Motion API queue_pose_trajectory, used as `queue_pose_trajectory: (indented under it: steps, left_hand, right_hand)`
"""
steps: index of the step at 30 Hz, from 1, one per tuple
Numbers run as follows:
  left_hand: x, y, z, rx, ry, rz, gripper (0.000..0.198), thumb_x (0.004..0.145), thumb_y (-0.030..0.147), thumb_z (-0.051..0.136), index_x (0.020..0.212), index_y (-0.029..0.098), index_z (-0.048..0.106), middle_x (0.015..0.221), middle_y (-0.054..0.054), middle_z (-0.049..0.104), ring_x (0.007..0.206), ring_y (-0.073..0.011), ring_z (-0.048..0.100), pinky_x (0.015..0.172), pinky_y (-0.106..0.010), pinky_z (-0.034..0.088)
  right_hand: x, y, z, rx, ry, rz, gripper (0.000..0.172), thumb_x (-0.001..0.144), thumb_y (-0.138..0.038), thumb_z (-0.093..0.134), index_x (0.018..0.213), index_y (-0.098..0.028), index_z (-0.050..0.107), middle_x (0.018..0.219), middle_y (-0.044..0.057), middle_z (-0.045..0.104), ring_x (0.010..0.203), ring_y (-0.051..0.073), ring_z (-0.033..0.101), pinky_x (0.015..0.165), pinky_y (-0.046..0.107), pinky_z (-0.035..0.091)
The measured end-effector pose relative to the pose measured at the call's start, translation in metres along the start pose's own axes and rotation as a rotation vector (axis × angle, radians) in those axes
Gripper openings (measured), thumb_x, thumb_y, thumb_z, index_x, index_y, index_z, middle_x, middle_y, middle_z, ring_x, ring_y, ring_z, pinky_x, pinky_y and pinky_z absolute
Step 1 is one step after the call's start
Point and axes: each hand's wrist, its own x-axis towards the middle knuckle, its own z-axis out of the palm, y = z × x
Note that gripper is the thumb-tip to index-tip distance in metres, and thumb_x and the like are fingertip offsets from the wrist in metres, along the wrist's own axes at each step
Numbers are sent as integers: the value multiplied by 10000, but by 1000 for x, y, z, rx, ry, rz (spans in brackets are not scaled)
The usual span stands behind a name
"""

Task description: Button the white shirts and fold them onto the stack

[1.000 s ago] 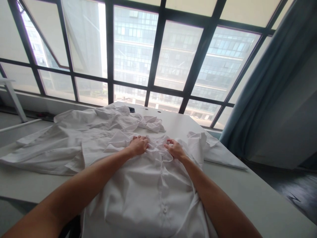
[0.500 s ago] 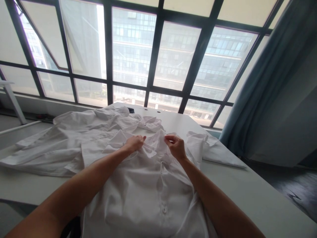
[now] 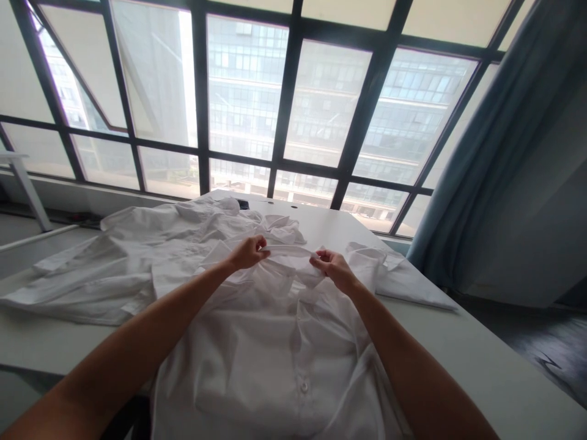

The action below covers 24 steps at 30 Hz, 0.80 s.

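Note:
A white button-up shirt (image 3: 275, 348) lies front-up on the white table (image 3: 458, 354), its hem toward me. My left hand (image 3: 247, 252) is closed on the left side of the shirt's collar (image 3: 288, 252). My right hand (image 3: 332, 269) pinches the collar's right side. Between the two hands the collar is lifted off the table and stretched taut. One of the shirt's sleeves (image 3: 398, 275) trails off to the right.
A second crumpled white garment (image 3: 128, 256) spreads over the table's left half. A small dark object (image 3: 243, 203) sits at the table's far edge. Large windows (image 3: 293, 104) stand behind, a blue curtain (image 3: 499, 153) hangs at right, and a white stand (image 3: 27, 189) is at far left.
Both hands went from resting on the collar to pinching it, then lifted it and pulled its two sides apart until it is taut.

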Motion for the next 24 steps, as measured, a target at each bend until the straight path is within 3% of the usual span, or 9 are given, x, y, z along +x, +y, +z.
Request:
queue_pose_trajectory:
  steps: [2, 5, 8, 10, 13, 16, 20, 24]
  left_hand:
    - [-1, 4, -7, 61, -26, 40, 175, 718, 281, 691, 829, 162, 626, 709, 24, 576, 644, -140, 525, 643, -254, 432]
    - [-5, 15, -10, 170, -65, 113, 226, 700, 205, 731, 917, 174, 678, 889, -40, 675, 822, -204, 618, 792, -309, 485]
    - [-9, 26, -8, 222, -63, 188, 312, 707, 204, 759, 1013, 174, 703, 981, -87, 695, 1001, -268, 622, 930, -368, 471]
    - [-10, 28, -8, 177, -101, 228, 330, 703, 267, 786, 1007, 166, 712, 978, -92, 693, 1014, -275, 619, 943, -378, 471]
    - [-8, 22, -12, 37, -217, 246, 320, 689, 317, 793, 959, 171, 703, 970, -66, 689, 943, -232, 636, 895, -351, 498]
    - [-6, 12, -15, -48, -235, 225, 280, 690, 283, 773, 922, 164, 672, 968, -59, 677, 885, -197, 642, 824, -315, 523]
    - [-6, 13, -15, -32, -36, 183, 235, 744, 339, 741, 830, 161, 615, 933, -66, 646, 755, -168, 625, 681, -276, 527]
    - [-9, 25, -21, 201, 161, 124, 283, 792, 421, 709, 728, 182, 570, 737, -34, 629, 683, -169, 593, 683, -269, 488]
  right_hand:
    - [0, 0, -8, -202, 27, -42, 316, 626, -391, 757, 795, -159, 625, 683, 0, 633, 593, 126, 542, 541, 237, 404]
    - [-3, -2, -11, -594, 87, -72, 205, 673, -292, 741, 807, -172, 642, 692, 2, 646, 632, 142, 574, 585, 242, 408]
    - [-7, -10, -5, -947, 214, -103, 104, 762, -247, 694, 841, -192, 654, 753, 48, 680, 709, 181, 616, 620, 258, 391]
    - [-9, -15, -2, -1040, 320, -110, 63, 826, -254, 636, 840, -194, 650, 772, 81, 687, 743, 208, 631, 627, 271, 377]
    - [-11, -21, -1, -1020, 433, -86, 116, 860, -272, 575, 824, -192, 650, 752, 94, 685, 747, 226, 635, 621, 274, 361]
    - [-12, -22, -1, -920, 405, -63, 247, 890, -299, 508, 720, -193, 651, 700, 92, 685, 718, 219, 633, 606, 269, 358]
    - [-11, -18, 2, -684, 230, -14, 502, 942, -333, 408, 483, -206, 568, 518, 87, 633, 576, 192, 616, 578, 264, 399]
    - [-11, -17, 9, -445, 102, -29, 546, 930, -373, 420, 420, -207, 523, 438, 88, 598, 447, 173, 577, 509, 261, 442]
